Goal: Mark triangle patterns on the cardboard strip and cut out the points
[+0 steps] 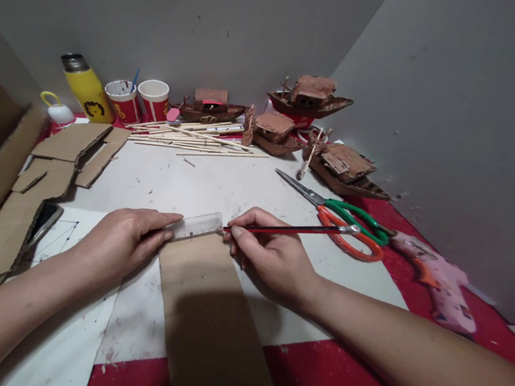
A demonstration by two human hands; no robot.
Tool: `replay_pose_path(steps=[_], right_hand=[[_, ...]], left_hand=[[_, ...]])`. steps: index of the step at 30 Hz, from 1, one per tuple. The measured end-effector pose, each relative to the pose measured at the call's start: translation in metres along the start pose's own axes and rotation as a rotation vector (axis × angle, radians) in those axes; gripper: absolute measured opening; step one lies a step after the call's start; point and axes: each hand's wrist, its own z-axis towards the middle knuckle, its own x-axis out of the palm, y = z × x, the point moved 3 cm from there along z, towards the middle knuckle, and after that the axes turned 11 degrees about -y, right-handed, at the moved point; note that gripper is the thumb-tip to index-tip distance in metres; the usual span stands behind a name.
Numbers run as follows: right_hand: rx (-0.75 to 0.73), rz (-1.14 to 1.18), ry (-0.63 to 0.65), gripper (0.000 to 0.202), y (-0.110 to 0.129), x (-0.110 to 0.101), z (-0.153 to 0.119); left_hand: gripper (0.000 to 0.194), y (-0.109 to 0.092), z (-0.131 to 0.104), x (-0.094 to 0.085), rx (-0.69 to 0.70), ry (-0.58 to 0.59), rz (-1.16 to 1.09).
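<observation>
A clear plastic ruler (197,225) lies across the far end of a long brown cardboard strip (200,275). My left hand (129,239) grips the ruler's left end between thumb and fingers. In my right hand (274,254) is a red and black pencil (302,229), pinched near its point. The pencil tip is at the ruler's right end, by the strip's far right corner. A few small marks show on the strip, and a dark shadow covers its near part. Scissors (334,215) with green and orange handles lie open beyond my right hand.
Several brown model boats (276,128) stand at the back beside thin wooden sticks (190,136). Two paper cups (153,97) and a yellow bottle (86,88) are at the back left. Cardboard pieces (56,166) lie left; a pink glue gun (434,277) lies right.
</observation>
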Motion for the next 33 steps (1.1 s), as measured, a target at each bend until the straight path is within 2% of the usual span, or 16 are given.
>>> replay_pose_path(steps=[4, 7, 13, 19, 33], right_hand=[[-0.145, -0.088, 0.018, 0.008, 0.001, -0.001, -0.001], [-0.184, -0.136, 0.034, 0.009, 0.000, -0.001, -0.002], [-0.180, -0.135, 0.008, 0.011, 0.002, -0.001, -0.003], [-0.103, -0.236, 0.054, 0.013, 0.010, 0.003, -0.007], [-0.216, -0.324, 0.090, 0.014, 0.007, 0.004, -0.005]], left_hand=[[0.041, -0.002, 0.000, 0.000, 0.009, -0.004, 0.006], [0.041, -0.003, 0.001, 0.000, 0.017, 0.001, 0.012], [0.039, -0.005, 0.001, 0.000, -0.001, 0.010, -0.001], [0.039, -0.006, 0.002, 0.000, -0.007, 0.019, 0.023], [0.039, -0.005, 0.002, 0.002, 0.019, 0.014, 0.044]])
